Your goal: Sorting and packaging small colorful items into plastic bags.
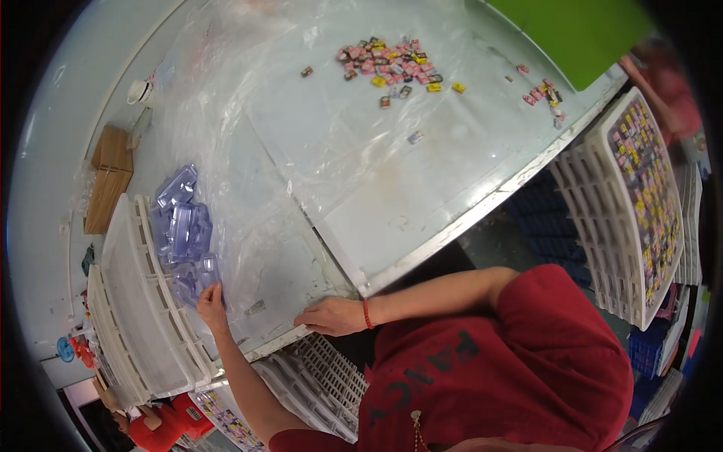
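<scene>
At the left of the table, my left hand (212,303) has its fingers closed on the near edge of a clear bluish plastic case (208,270). More cases of this kind (183,230) lie in a loose pile just beyond it. My right hand (330,315) rests on the table's near edge with its fingers laid out flat, and I see nothing in it. A thin transparent plastic sheet (226,135) covers the left part of the tabletop. Far across the table lies a heap of small pink, yellow and dark pieces (392,64).
White trays (143,294) stand stacked at the left, near a brown cardboard box (111,181). A tall tray stack (633,211) on the right holds rows of small colourful pieces. A green panel (572,34) lies at the far right. A person in red (169,426) is at the lower left.
</scene>
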The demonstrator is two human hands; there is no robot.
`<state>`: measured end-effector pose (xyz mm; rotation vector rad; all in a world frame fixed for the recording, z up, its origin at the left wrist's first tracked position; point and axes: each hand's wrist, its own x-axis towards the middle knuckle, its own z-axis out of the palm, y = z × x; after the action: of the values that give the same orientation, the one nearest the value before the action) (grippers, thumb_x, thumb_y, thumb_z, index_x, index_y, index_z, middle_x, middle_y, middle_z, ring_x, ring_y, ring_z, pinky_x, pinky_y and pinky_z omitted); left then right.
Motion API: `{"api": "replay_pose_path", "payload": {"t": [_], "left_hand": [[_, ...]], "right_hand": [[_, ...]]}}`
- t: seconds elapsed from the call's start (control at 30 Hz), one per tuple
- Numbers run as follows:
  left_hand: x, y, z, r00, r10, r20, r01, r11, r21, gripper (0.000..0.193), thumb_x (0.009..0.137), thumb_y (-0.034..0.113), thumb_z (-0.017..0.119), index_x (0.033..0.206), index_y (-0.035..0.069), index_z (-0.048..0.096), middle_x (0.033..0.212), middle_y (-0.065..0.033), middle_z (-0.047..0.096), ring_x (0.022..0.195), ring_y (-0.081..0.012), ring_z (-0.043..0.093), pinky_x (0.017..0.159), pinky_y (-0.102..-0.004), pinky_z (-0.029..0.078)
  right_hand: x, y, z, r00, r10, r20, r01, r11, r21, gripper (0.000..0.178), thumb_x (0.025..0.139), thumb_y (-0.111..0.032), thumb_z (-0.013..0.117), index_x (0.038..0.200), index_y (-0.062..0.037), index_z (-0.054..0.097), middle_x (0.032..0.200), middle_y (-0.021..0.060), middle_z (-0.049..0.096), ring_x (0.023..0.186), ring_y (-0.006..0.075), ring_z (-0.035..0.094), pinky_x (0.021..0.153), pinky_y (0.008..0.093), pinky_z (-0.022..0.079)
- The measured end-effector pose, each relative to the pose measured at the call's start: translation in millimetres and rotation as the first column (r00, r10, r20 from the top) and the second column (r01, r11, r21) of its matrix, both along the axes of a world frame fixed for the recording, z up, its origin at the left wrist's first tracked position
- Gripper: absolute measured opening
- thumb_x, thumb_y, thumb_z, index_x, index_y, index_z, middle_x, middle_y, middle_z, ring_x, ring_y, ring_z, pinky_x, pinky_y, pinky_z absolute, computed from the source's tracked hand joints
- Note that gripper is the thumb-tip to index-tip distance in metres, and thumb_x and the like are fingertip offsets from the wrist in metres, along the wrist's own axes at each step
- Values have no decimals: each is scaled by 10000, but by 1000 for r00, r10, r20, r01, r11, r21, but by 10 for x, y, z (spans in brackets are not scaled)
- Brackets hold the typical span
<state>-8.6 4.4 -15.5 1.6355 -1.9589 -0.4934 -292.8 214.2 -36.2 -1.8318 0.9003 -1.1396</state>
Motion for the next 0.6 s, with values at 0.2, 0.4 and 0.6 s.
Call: {"api": "replay_pose_path", "payload": {"t": [0.2, 0.4, 0.6], "left_hand": [[-28, 3, 6, 999, -32, 4, 32, 999, -7, 228, 875, 175, 682, 980, -26, 710, 841, -82, 704, 764, -121, 614, 725, -270, 481], [113, -57, -104, 981, -43, 187, 63, 993, -98, 217, 908, 150, 599, 1025, -15, 678, 912, -144, 692, 796, -248, 645, 736, -334, 495], [-24, -73, -172, 915, 17, 404, 134, 930, -342, 186, 889, 108, 556, 1014, 9, 650, 961, -195, 659, 858, -381, 625, 754, -434, 491]], "right_hand": [[-39, -11, -11, 1000, -12, -6, 11, 1000, -17, 291, 867, -98, 598, 1147, -38, 547, 944, 147, 636, 830, 342, 635, 711, 417, 514], [-30, -8, 26, 1000, -5, 6, 5, 999, -36, 271, 866, -89, 597, 1130, -40, 562, 927, 147, 632, 810, 338, 636, 691, 418, 516], [-41, 9, 20, 999, -49, -2, 49, 998, -36, 261, 863, -79, 594, 1121, -38, 581, 904, 150, 632, 791, 347, 636, 690, 426, 512]]}}
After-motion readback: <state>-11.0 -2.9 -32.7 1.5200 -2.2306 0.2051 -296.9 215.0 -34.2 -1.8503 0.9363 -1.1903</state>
